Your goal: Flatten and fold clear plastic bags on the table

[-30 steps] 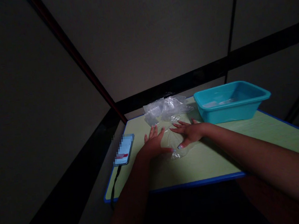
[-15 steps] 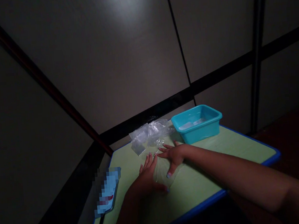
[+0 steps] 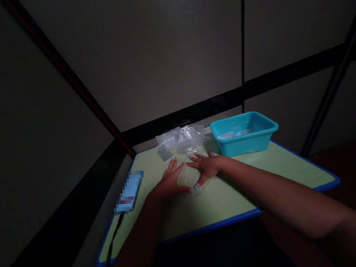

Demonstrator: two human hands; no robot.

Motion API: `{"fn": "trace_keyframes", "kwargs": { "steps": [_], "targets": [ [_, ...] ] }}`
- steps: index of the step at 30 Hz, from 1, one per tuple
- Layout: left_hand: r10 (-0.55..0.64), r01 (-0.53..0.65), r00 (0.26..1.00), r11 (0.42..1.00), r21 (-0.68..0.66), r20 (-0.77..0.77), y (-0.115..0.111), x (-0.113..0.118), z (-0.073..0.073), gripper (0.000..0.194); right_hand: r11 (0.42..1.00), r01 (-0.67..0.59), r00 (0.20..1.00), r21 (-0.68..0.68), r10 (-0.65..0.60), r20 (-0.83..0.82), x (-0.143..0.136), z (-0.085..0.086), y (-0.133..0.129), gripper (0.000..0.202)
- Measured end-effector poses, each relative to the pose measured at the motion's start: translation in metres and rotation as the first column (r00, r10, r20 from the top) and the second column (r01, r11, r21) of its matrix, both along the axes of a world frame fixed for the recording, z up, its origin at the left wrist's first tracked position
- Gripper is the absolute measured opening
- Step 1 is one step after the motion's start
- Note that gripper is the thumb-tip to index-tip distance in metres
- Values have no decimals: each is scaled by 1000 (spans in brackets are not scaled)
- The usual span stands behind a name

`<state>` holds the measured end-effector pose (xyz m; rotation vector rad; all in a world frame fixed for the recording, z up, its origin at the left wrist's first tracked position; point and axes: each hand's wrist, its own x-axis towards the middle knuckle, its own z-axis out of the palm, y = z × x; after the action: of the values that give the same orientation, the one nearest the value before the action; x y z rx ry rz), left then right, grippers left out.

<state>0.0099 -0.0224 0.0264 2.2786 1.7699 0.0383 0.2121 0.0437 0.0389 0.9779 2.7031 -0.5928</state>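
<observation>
A thin clear plastic bag (image 3: 190, 177) lies flat on the pale green table (image 3: 209, 213). My left hand (image 3: 171, 181) rests on its left side, fingers spread, with the thumb pointing right. On the right side of the bag lies my right hand (image 3: 207, 167), its fingers apart and pointing left. The two thumb tips are close together near the bag's front edge, and the index fingertips nearly meet behind. Just beyond my hands is a loose pile of clear plastic bags (image 3: 183, 139).
A turquoise basin (image 3: 245, 144) with clear plastic pieces inside stands at the back right. A phone (image 3: 129, 191) with a dark cord lies at the left edge. Wall panels rise behind the table, which has a blue rim.
The camera view has shifted, so the table appears higher. My thumbs have come closer together on the bag, and both hands remain spread on it.
</observation>
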Motion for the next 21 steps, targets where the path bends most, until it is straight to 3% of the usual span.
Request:
{"fn": "trace_keyframes", "kwargs": {
  "steps": [8,10,12,14,16,18,21],
  "targets": [
    [-85,76,996,977,-201,-36,-17,13,12,129,1000,4,1000,-1,-4,19,1,1,0,109],
    [-119,115,993,984,-132,-21,-16,12,13,121,1000,8,1000,-3,-8,14,2,1,0,109],
    [-129,130,992,991,38,-10,-12,9,12,100,1000,11,1000,-5,-11,13,2,1,0,109],
    [-91,93,996,973,211,-21,-7,5,12,76,1000,10,1000,-6,-10,16,2,1,0,111],
    [-28,42,998,958,283,-54,-4,1,11,65,1000,15,1000,-7,-15,20,1,1,-1,113],
    [28,-2,995,968,252,-98,-2,-1,9,71,999,31,999,-8,-31,28,1,2,-1,115],
    [45,-27,990,991,132,-135,-3,-3,6,96,999,46,998,-9,-45,48,0,3,-3,117]
  ]
}}
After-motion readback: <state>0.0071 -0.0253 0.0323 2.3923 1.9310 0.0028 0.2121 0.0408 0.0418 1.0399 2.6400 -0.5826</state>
